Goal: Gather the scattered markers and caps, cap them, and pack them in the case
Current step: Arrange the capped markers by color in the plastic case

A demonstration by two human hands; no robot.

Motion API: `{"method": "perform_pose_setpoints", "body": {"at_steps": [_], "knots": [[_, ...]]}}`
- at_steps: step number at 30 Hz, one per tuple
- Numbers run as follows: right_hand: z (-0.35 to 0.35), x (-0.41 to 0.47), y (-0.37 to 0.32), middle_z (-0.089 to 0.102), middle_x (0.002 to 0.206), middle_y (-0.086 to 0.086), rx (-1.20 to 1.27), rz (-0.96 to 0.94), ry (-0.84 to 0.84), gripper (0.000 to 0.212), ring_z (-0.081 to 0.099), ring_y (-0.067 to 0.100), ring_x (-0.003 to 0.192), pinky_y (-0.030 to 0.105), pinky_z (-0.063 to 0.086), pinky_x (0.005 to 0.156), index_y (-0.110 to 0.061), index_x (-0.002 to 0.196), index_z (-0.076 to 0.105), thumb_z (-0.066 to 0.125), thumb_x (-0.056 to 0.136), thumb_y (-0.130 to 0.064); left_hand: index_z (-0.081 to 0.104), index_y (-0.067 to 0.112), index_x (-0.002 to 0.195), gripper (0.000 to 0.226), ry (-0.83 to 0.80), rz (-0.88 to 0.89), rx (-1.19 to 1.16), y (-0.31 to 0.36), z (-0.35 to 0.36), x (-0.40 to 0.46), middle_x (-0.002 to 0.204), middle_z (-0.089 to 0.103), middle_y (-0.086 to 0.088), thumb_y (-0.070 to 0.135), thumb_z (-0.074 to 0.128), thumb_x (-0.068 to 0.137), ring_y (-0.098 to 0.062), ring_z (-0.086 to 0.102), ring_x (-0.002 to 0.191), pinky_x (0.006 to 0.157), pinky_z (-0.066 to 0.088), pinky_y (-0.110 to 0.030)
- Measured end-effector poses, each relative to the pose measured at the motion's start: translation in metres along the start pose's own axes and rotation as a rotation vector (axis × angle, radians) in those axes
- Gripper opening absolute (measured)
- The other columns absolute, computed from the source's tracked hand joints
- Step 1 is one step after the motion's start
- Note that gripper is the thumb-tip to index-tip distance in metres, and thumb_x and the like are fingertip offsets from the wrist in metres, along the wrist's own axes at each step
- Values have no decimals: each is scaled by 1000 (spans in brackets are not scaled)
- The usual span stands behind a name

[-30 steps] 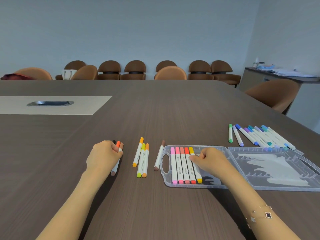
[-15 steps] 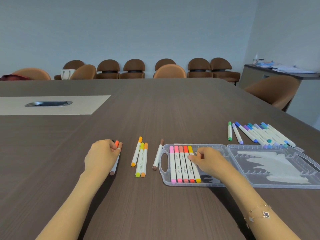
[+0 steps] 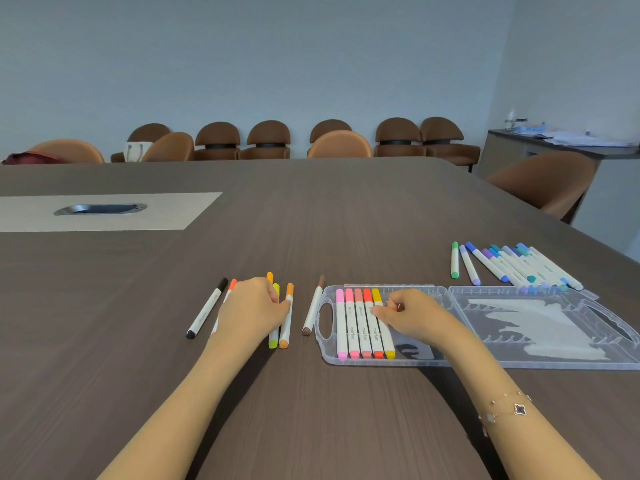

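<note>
Your right hand (image 3: 412, 315) presses curled fingers on the five markers (image 3: 363, 323) in the case (image 3: 485, 362); a push may roll them out of their slots. Your left hand (image 3: 254, 310) pinches the orange marker (image 3: 286, 317) on the table (image 3: 311, 220); its neighbours may scatter. Blue markers (image 3: 512, 265) wait farther right.

A dark brown wood-grain conference table (image 3: 346, 209) bears an open clear plastic case (image 3: 519, 362), a black-capped white marker (image 3: 206, 309), a brown-capped marker (image 3: 313, 311), three orange and yellow-green markers (image 3: 286, 320), and a blue-purple marker cluster (image 3: 512, 265) far right.
</note>
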State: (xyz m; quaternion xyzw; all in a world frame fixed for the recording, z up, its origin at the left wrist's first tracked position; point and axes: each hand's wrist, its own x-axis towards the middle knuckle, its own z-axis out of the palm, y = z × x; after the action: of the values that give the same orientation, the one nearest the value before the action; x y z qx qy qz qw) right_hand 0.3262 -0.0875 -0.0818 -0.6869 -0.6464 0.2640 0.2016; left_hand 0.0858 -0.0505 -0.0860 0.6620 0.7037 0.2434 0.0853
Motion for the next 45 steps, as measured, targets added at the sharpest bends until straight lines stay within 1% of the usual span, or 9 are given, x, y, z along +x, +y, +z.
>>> {"method": "perform_pose_setpoints", "body": {"at_steps": [9, 12, 15, 22, 27, 31, 35, 41, 45], "knots": [[5, 2, 2, 69, 79, -1, -17, 76, 11, 40, 68, 14, 75, 15, 34, 51, -14, 61, 48, 56, 91, -39, 65, 14, 71, 30, -38, -17, 158, -6, -2, -2, 64, 61, -1, 41, 61, 83, -14, 61, 63, 61, 52, -28], [6, -2, 0, 63, 66, -1, -46, 102, 9, 44, 57, 10, 56, 16, 29, 47, -13, 57, 46, 56, 91, -39, 64, 14, 77, 26, -81, 14, 232, -1, 0, -4, 66, 59, 0, 39, 60, 83, -13, 61, 65, 68, 55, -29], [3, -4, -2, 61, 65, -4, -28, 117, -2, 43, 51, 7, 51, 16, 28, 45, -14, 57, 47, 55, 92, -38, 66, 14, 78, 21, -102, 7, 213, 2, -1, -5, 62, 57, 0, 34, 62, 81, -12, 60, 61, 61, 54, -26], [6, -1, -4, 57, 61, -4, 13, 171, 42, 37, 48, 6, 50, 18, 28, 45, -16, 60, 46, 61, 88, -34, 75, 7, 77, 27, -120, -73, -119, 10, -13, -5, 67, 66, -6, 32, 65, 83, -11, 52, 57, 66, 48, -25], [4, 0, -10, 63, 69, -5, -8, 158, 27, 35, 51, 5, 50, 16, 28, 43, -16, 62, 46, 63, 87, -35, 75, 12, 81, 27, -248, -84, -336, 31, -19, -6, 68, 61, 6, 37, 66, 83, -8, 50, 59, 42, 33, -15], [4, 1, -13, 57, 61, -5, -15, 182, 71, 36, 44, 5, 47, 18, 28, 43, -16, 61, 45, 64, 85, -37, 71, 15, 75, 26, -348, -100, -388, 50, -9, -1, 73, 60, 2, 39, 68, 82, -8, 48, 62, 52, 41, -20], [6, 3, -14, 62, 71, 0, 26, 178, 50, 31, 51, 10, 58, 21, 32, 48, -16, 67, 50, 64, 84, -39, 73, 13, 80, 27, -440, -134, -431, 66, -1, 3, 76, 61, 2, 40, 68, 82, -8, 50, 62, 53, 44, -21], [-6, -2, -13, 30, 53, -3, 15, 124, -10, 43, 26, 12, 47, 24, 23, 47, -16, 57, 34, 56, 88, -36, 74, 12, 80, 21, -550, -146, -448, 81, 5, 2, 76, 72, -2, 33, 73, 81, -8, 63, 61, 53, 53, -15], [-33, -8, -9, 25, 54, -1, 39, 130, -3, 43, 25, 13, 48, 25, 23, 49, -15, 57, 32, 47, 93, -33, 76, 11, 83, 23, -552, -132, -447, 90, 13, -1, 71, 73, 1, 34, 75, 78, -5, 67, 59, 79, 58, -24]]}}
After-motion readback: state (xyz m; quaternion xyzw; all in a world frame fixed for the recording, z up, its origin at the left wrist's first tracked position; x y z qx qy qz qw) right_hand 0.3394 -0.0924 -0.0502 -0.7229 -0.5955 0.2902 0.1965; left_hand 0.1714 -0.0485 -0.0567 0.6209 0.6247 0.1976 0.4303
